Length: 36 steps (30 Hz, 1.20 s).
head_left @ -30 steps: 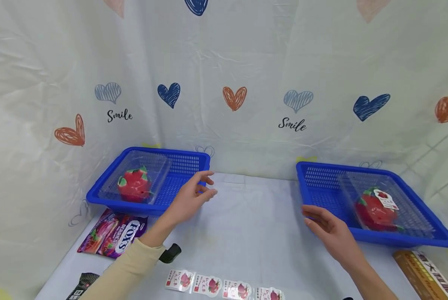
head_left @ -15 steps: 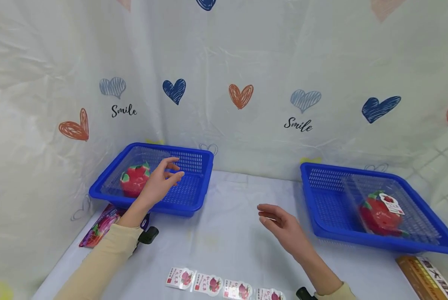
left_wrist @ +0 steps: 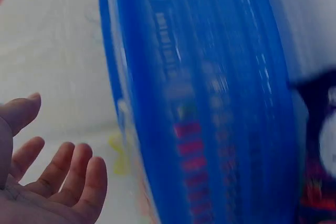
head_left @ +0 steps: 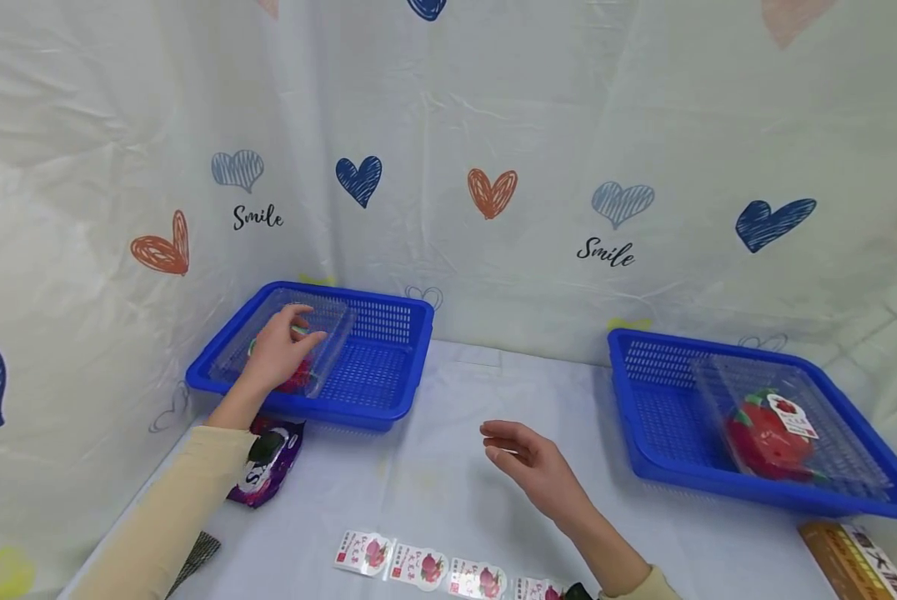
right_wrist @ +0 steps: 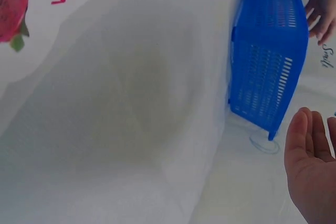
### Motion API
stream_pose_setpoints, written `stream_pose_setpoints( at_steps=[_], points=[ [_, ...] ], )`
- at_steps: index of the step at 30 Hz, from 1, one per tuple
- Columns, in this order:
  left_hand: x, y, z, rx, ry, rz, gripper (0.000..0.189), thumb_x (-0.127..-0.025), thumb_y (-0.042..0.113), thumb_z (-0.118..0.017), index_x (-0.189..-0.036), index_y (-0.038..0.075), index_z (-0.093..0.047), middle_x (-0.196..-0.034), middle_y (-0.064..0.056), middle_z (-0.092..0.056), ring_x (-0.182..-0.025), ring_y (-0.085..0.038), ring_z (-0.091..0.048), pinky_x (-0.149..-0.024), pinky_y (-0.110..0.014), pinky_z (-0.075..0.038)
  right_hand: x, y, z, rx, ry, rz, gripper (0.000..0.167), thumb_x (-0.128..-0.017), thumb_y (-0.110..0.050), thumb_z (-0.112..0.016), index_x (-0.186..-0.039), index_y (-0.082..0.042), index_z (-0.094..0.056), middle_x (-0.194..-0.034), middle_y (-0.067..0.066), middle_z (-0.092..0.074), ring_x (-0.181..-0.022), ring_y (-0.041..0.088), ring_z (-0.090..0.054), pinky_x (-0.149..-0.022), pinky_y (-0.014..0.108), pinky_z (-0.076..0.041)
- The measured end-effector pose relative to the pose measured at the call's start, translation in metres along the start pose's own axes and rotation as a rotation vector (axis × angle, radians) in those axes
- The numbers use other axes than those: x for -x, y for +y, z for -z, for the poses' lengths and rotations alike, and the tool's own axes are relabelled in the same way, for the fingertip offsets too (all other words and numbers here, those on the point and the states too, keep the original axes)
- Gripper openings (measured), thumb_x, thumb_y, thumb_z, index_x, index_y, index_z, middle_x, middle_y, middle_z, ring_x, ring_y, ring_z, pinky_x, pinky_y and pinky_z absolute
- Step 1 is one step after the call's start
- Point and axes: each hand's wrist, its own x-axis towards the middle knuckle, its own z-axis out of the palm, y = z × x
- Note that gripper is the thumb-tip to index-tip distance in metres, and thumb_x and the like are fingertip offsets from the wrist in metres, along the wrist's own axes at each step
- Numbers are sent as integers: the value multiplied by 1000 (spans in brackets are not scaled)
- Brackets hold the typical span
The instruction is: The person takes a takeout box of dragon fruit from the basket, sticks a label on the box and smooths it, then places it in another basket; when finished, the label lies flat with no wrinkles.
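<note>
Over the left blue basket (head_left: 377, 375) reaches my left hand (head_left: 278, 348), its fingers loosely bent with nothing between them. Beneath it, a clear plastic box (head_left: 328, 329) holds a red dragon fruit (head_left: 296, 377), partly hidden by the hand. In the left wrist view the same hand (left_wrist: 60, 184) appears apart from the basket's wall (left_wrist: 210, 51). My right hand (head_left: 533, 468) hovers above the white table, holding nothing, fingers relaxed. The right blue basket (head_left: 662, 417) contains another clear box (head_left: 729, 375) with a dragon fruit (head_left: 767, 442), and a label (head_left: 792, 417) is on that box.
A strip of dragon fruit stickers (head_left: 422, 568) lies near the table's front. A purple snack bag (head_left: 278, 467) sits before the left basket, partly behind my sleeve. At the right lies a brown box (head_left: 854, 562). A heart-printed curtain (head_left: 538, 125) hangs behind the baskets.
My left hand has moved left, from beside the left basket to over its clear box. My right hand has moved left, away from the right basket. The view has shifted slightly.
</note>
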Motion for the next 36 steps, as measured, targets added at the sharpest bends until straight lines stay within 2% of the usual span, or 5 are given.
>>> stream_pose_setpoints(
  at_steps=[7, 13, 21, 29, 36],
  points=[
    [-4, -32, 20, -206, 150, 173, 52, -97, 22, -61, -137, -6, -44, -126, -33, -44, -116, -49, -41, -96, -62, -34, -7, 5, -13, -24, -12, 15, 40, -94, -29, -67, -130, -13, -60, -128, 3, -62, -118, 20, -58, -94, 23, -47],
    [-3, -39, 27, -285, 95, 377, 57, -96, 28, -60, -139, -3, -39, -134, -36, -34, -124, -54, -29, -100, -67, -23, -21, -5, -34, -43, 13, 18, 38, -94, -28, -67, -129, -15, -62, -130, 4, -61, -116, 20, -59, -94, 28, -49],
    [-1, -46, 35, -222, 21, 382, 61, -97, 36, -58, -140, -3, -40, -135, -38, -37, -123, -56, -32, -96, -69, -29, -42, -17, -72, -88, 40, -8, 43, -94, -30, -66, -134, -15, -58, -131, 7, -58, -114, 23, -59, -93, 38, -51],
    [-4, -52, 36, -146, -9, 398, 62, -100, 37, -52, -142, -6, -36, -142, -36, -36, -126, -54, -36, -101, -64, -35, -52, -24, -125, -263, 82, -42, 51, -94, -30, -66, -141, -18, -50, -131, 11, -52, -111, 21, -59, -89, 36, -52],
    [-7, -46, 35, -197, -6, 464, 74, -97, 39, -56, -143, -13, -28, -141, -38, -36, -126, -55, -36, -101, -65, -33, -60, -23, -149, -315, 208, -62, 56, -92, -32, -68, -142, -15, -49, -122, 13, -52, -102, 17, -61, -84, 31, -53]
  ],
)
